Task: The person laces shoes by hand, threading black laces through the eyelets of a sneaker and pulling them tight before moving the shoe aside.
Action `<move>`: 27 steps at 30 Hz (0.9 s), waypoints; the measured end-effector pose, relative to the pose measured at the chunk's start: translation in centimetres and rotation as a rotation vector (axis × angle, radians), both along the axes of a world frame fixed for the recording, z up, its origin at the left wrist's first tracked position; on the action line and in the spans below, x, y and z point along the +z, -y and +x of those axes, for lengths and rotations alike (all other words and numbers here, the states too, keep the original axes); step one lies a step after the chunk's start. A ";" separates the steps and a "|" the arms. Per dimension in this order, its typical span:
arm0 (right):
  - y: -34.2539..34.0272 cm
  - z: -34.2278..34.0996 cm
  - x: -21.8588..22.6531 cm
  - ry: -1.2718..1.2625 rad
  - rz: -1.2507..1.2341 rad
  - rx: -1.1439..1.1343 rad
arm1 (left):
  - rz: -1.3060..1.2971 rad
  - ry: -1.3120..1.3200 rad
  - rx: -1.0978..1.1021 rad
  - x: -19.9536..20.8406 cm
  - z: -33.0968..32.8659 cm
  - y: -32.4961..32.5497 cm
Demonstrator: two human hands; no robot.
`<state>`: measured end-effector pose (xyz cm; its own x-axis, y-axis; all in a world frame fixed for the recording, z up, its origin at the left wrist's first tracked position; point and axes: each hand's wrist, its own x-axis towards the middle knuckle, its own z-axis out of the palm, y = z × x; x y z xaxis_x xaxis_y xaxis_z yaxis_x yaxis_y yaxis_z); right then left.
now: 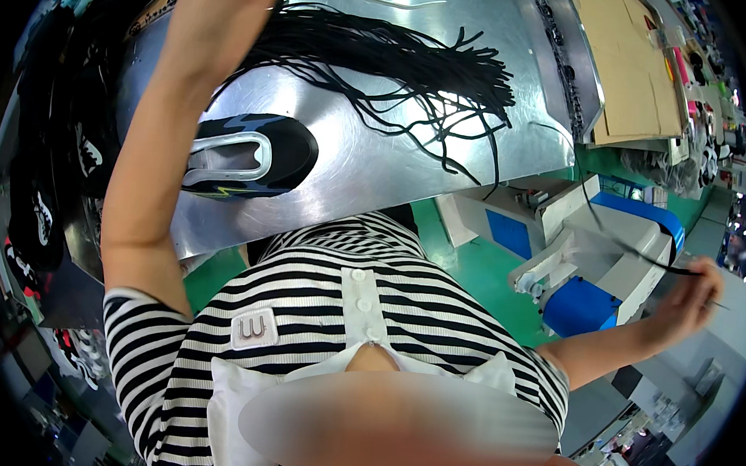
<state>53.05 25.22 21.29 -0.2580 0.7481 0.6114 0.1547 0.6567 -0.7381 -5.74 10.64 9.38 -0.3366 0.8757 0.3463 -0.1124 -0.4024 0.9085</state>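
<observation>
My right hand is raised out to the right, its fingers pinched on a black shoelace. The lace hangs in a curve back toward the table's right edge. A thin tip sticks out past the fingers. My left hand reaches to the top of the picture, by the left end of a bundle of black shoelaces. Its fingers are cut off by the upper edge, so what they hold is hidden. Under my left forearm lies a black and blue shoe upper with a pale grey rim around its opening, partly covered by the arm.
The laces and upper lie on a shiny metal table. A white cord is at its far side. A white and blue machine stands right of the table. Cardboard lies beyond a chain conveyor. Black shoes are at left.
</observation>
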 end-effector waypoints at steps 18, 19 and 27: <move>-1.4 -31.8 -23.4 0.240 -0.880 0.636 | -0.701 -1.311 0.584 -4.7 5.2 20.4; 0.4 -31.1 -23.4 0.220 -0.927 0.683 | -0.706 -1.255 0.615 -5.1 5.3 20.6; 13.7 -36.7 -22.1 0.068 -1.357 1.072 | -1.113 -0.950 0.397 -4.8 5.1 20.7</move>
<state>16.30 11.56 -0.79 -0.9416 0.1711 -0.2901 0.1516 -0.5540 -0.8186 -0.66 -10.09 4.59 -0.6460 0.7385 -0.1929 0.6201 0.6552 0.4316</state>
